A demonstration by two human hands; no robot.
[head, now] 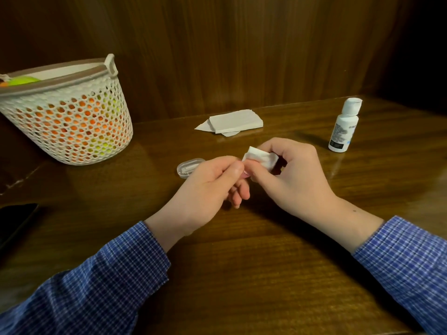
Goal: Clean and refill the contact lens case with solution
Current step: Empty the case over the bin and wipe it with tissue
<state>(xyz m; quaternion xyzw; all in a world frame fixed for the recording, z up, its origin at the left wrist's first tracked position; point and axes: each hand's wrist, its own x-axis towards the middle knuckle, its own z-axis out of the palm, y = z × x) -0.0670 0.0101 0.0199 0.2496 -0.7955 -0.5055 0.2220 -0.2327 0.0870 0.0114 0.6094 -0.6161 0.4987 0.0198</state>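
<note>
I see the right hand (290, 175) gripping a folded tissue (262, 158). Left hand (210, 187) pinches sth small & pink (245, 174) against it; can't ID it.

A clear case part (189, 166) lies at ten o'clock; the white solution bottle (343, 125) stands upright at two o'clock.
</note>
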